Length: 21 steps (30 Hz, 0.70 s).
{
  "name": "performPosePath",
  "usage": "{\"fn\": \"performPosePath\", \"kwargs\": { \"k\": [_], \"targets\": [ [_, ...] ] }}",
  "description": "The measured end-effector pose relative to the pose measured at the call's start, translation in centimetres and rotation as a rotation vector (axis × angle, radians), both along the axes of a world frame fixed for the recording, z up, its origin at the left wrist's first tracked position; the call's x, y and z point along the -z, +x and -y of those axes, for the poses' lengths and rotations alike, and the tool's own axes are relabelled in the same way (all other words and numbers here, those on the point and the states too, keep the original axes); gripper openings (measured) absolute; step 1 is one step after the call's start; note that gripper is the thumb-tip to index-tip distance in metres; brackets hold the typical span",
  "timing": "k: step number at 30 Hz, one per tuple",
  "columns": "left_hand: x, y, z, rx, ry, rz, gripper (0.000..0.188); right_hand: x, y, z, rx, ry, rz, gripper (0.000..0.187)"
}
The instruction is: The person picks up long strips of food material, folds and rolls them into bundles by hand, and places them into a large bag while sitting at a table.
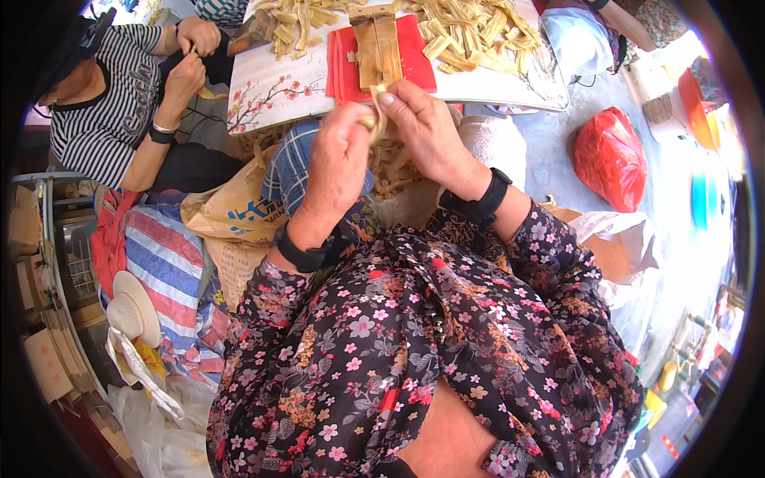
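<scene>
Just off the table's near edge, both hands are closed on one pale yellow, fibrous strip that looks like dried plant matter. My left hand is curled round its lower part. The upper end is pinched between the thumb and fingers of my right hand. Right behind the strip, a wooden block with a lengthwise line lies on a red cloth. Similar yellow strips lie in a left pile and a right pile on the white table.
A co-worker in a striped shirt sits at the left, handling a strip. Below the table are a tan sack and more strips. A red plastic bag stands on the floor at right; a striped bag lies at left.
</scene>
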State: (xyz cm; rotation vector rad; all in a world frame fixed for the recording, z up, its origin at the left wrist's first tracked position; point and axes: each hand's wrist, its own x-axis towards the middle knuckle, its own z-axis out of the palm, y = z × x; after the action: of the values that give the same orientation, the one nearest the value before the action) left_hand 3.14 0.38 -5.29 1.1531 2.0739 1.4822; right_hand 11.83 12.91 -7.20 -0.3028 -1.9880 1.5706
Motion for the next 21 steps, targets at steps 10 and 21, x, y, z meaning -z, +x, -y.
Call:
{"fn": "performPosePath", "kwargs": {
  "k": [10, 21],
  "targets": [
    [-0.9, -0.7, 0.1, 0.027, 0.041, -0.296, 0.018, -2.5, 1.9, 0.8, -0.167, 0.097, -0.080, 0.030],
    [-1.2, -1.2, 0.6, 0.176, 0.260, 0.270, 0.015, -3.3, 2.9, -0.4, -0.547, -0.577, -0.052, 0.018]
  ]
}}
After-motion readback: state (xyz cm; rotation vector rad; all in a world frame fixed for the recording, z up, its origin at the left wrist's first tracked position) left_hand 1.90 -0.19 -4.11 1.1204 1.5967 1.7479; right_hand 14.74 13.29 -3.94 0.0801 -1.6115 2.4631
